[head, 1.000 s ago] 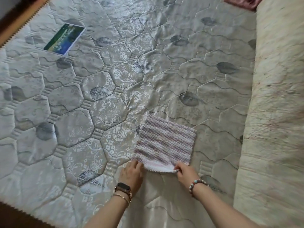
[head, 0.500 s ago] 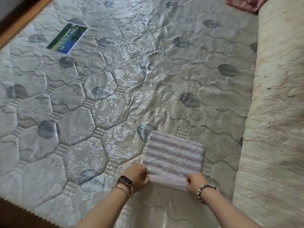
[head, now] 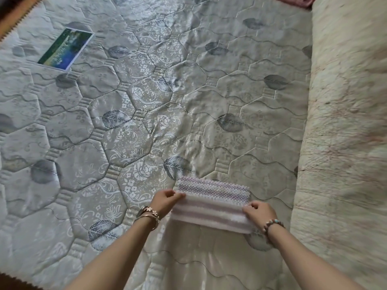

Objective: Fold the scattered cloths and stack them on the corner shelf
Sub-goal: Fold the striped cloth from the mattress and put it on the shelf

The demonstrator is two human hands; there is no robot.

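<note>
A small purple-and-white striped cloth (head: pixel 213 204) lies on the quilted mattress (head: pixel 146 122) near its front edge, its near half lifted and turned over toward the far half. My left hand (head: pixel 165 200) pinches the left corner of the lifted edge. At the right corner my right hand (head: pixel 258 212) pinches the same edge. A strip of the cloth's textured far side still shows beyond the fold. A dark pink cloth (head: pixel 295 0) peeks in at the top right. No shelf is in view.
A green and blue booklet (head: pixel 66 49) lies on the mattress at the far left. A long cream rolled blanket (head: pixel 345 132) runs along the right side. The wooden bed frame edge (head: pixel 14 19) shows at the top left corner.
Both hands lifted the cloth's near edge and carried it away from me over the cloth, so a smoother striped underside now shows and less of the textured top is visible.
</note>
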